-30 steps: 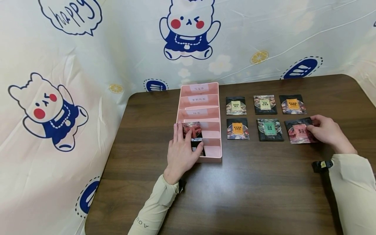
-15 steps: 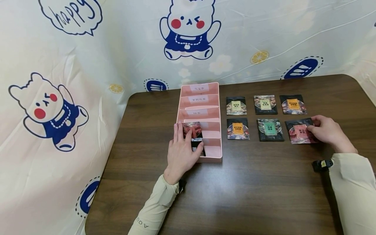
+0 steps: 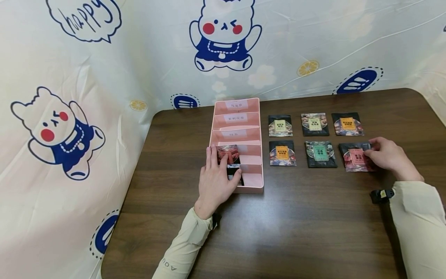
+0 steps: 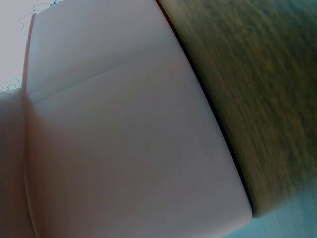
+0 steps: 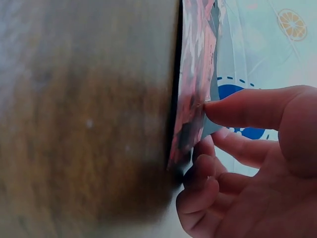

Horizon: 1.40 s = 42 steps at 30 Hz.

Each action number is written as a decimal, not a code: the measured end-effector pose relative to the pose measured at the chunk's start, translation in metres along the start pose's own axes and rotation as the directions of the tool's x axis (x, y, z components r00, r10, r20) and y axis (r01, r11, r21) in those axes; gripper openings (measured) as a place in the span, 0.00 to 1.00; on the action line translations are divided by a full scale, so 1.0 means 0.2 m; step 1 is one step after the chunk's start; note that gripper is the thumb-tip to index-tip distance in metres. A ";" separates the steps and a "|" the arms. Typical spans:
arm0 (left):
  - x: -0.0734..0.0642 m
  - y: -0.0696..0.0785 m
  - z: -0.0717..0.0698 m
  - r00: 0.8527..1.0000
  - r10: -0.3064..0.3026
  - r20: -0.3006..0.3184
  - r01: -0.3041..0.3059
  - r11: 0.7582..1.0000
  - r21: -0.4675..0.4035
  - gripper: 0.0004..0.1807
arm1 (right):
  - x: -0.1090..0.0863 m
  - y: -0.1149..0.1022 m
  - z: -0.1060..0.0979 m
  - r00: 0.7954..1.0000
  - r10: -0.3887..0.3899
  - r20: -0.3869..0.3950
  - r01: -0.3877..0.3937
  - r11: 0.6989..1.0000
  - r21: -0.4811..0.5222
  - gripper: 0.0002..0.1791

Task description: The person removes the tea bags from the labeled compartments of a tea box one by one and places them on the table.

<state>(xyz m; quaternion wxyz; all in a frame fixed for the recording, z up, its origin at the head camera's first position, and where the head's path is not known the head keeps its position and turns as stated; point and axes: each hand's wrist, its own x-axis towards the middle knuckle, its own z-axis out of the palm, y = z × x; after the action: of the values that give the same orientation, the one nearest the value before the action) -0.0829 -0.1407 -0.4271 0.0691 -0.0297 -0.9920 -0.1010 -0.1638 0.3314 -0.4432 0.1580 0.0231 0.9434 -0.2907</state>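
Observation:
My right hand (image 3: 391, 159) pinches the right edge of a black sachet with a pink label (image 3: 357, 157). In the right wrist view the thumb presses that sachet's (image 5: 195, 74) face, with the other fingers curled behind its edge. My left hand (image 3: 213, 188) rests over the left rim of a pink divided box (image 3: 251, 190), its fingers fairly straight. Beneath these fingers, a red-pictured sachet (image 3: 230, 151) and another dark sachet, partly covered, lie in the near compartments. The left wrist view is filled mostly by the box's outer wall (image 4: 124, 134).
Two rows of sachets lie right of the box: a green-labelled one (image 3: 320, 154), orange-labelled ones (image 3: 282, 153) and pale-labelled ones (image 3: 280, 125). Paper labels mark the far compartments (image 3: 237, 117). A printed cloth (image 3: 156, 50) hangs behind the brown table (image 3: 296, 232).
The pink-labelled sachet has shifted very slightly right and turned a little straighter in my right hand. My left hand and the box have stayed in place.

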 end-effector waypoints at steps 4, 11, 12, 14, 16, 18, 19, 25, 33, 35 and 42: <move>0.00 0.00 0.00 1.000 0.005 -0.013 -0.005 1.000 0.000 0.36 | 0.00 0.00 0.00 1.000 0.001 -0.013 -0.001 1.000 0.005 0.28; 0.00 0.00 0.00 1.000 -0.003 0.009 0.003 1.000 0.000 0.36 | -0.01 0.00 -0.01 1.000 0.002 -0.022 -0.002 1.000 0.018 0.27; 0.00 0.00 0.00 1.000 -0.004 0.012 0.004 1.000 0.000 0.36 | -0.01 0.00 -0.01 1.000 0.000 -0.026 0.000 1.000 0.017 0.27; 0.00 0.00 0.00 1.000 -0.005 0.014 0.005 1.000 0.001 0.36 | -0.01 -0.01 -0.01 0.999 0.000 -0.034 0.000 1.000 0.015 0.27; 0.00 0.00 0.00 1.000 -0.004 0.013 0.004 1.000 0.000 0.36 | 0.00 -0.01 -0.01 0.999 -0.002 -0.044 0.003 1.000 0.010 0.27; 0.00 0.00 0.00 1.000 -0.004 0.015 0.004 1.000 0.001 0.36 | 0.00 -0.02 -0.01 0.999 -0.001 -0.053 0.002 1.000 0.010 0.27; 0.00 0.00 0.00 1.000 -0.003 0.015 0.003 1.000 0.002 0.36 | 0.00 -0.03 -0.01 0.998 0.000 -0.056 0.001 1.000 0.011 0.27; 0.00 -0.01 0.00 1.000 -0.002 0.014 0.002 1.000 0.005 0.36 | 0.00 -0.08 0.01 0.992 -0.038 -0.118 0.039 0.999 0.010 0.26; 0.00 0.00 0.00 1.000 -0.004 0.013 0.004 1.000 -0.001 0.37 | 0.01 -0.26 0.05 0.983 -0.121 -0.137 0.130 0.990 0.061 0.25; 0.00 0.00 0.00 1.000 -0.005 0.015 0.005 1.000 -0.001 0.37 | 0.01 -0.32 0.06 0.980 -0.144 -0.139 0.155 0.985 0.070 0.25; 0.00 0.00 0.00 1.000 -0.006 0.012 0.006 1.000 -0.010 0.37 | 0.02 -0.51 0.12 0.961 -0.226 -0.157 0.246 0.961 0.126 0.22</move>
<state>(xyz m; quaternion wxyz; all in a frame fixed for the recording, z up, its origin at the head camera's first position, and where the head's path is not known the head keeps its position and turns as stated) -0.0835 -0.1415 -0.4276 0.0628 -0.0277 -0.9920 -0.1060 -0.1748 0.2335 -0.4083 0.0528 -0.0580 0.9247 -0.3724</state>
